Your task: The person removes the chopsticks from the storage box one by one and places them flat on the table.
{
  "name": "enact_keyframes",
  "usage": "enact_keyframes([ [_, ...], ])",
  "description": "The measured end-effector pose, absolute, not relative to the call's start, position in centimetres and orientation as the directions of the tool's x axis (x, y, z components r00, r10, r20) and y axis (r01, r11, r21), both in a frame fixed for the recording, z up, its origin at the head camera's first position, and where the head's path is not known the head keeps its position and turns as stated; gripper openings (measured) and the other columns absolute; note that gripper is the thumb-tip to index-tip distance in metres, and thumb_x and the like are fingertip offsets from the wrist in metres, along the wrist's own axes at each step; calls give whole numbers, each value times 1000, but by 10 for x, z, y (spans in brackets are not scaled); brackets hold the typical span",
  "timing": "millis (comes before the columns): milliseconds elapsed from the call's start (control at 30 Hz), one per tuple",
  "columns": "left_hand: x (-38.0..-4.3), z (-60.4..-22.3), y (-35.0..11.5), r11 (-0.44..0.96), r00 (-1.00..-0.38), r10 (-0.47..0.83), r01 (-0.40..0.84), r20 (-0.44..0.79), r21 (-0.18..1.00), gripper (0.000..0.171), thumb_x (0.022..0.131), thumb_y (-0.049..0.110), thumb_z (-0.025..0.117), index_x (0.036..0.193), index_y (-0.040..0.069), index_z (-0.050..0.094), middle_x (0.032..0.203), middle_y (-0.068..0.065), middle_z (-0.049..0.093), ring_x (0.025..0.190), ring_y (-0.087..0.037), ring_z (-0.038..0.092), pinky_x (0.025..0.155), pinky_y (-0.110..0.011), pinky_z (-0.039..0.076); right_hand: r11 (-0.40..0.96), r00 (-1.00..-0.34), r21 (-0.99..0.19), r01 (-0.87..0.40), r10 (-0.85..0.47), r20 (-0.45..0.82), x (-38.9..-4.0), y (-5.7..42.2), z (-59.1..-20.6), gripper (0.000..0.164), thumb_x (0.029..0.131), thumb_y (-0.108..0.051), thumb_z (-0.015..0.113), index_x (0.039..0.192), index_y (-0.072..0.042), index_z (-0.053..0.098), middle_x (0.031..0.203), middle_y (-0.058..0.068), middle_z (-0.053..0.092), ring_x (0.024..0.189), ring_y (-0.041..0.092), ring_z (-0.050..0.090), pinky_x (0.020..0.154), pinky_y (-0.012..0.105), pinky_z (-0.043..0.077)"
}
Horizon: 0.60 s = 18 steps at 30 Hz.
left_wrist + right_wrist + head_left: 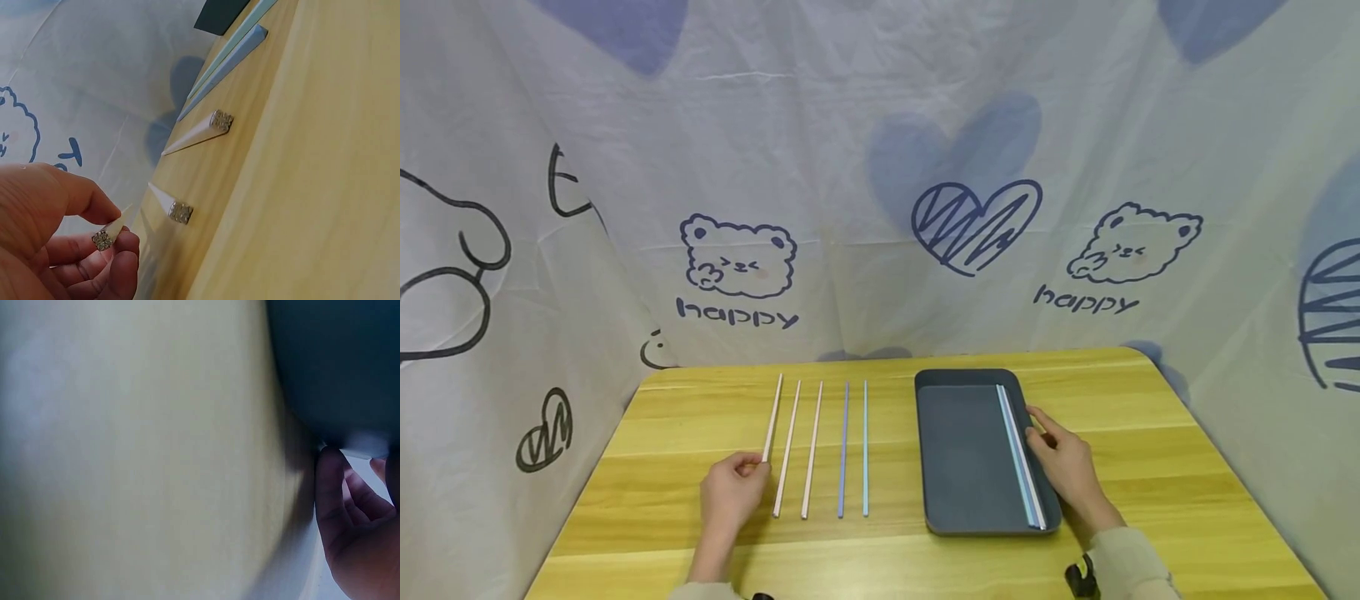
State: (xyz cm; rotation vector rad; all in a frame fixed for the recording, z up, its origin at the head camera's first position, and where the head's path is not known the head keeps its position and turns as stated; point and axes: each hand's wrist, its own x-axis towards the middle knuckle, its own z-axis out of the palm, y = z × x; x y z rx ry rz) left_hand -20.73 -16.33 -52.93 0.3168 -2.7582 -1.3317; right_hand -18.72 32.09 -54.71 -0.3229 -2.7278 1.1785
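Observation:
My left hand [735,493] pinches a pale pink chopstick [772,421] between thumb and fingers, near its thick end. The glittery square end of this chopstick [102,240] faces the left wrist camera. To its right lie two more pale pink chopsticks [788,446] [812,450], then a violet-blue chopstick [844,450] and a light blue chopstick [866,450], roughly parallel. A dark grey tray [962,458] holds several chopsticks [1019,458] along its right side. My right hand [1067,462] holds the tray's right rim, thumb over the edge and fingers against the outer wall.
The wooden table [640,500] has rounded back corners. Behind it and at both sides hangs a pale cloth [850,292] printed with hearts and bears, close to the table's back edge.

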Motion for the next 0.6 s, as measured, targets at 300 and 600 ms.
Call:
enact_keyframes([
  [300,-205,-533,-171,623,-970,-241,-176,-27,762,27,92,19,67,108,-1,78,81,-4,70,67,-13,57,59,-26,43,675,-964,-724,141,259,53,-188,321,-547,49,108,-31,57,155,-17,55,97,14,74,76,18,57,66,29,44],
  [600,-203,-532,-178,635,-975,-215,-185,-58,750,31,95,21,66,112,-2,77,84,-6,72,66,-13,58,54,-26,43,670,-965,-728,146,259,45,-187,321,-545,49,108,-31,57,155,-17,54,100,15,74,76,18,57,66,29,44],
])
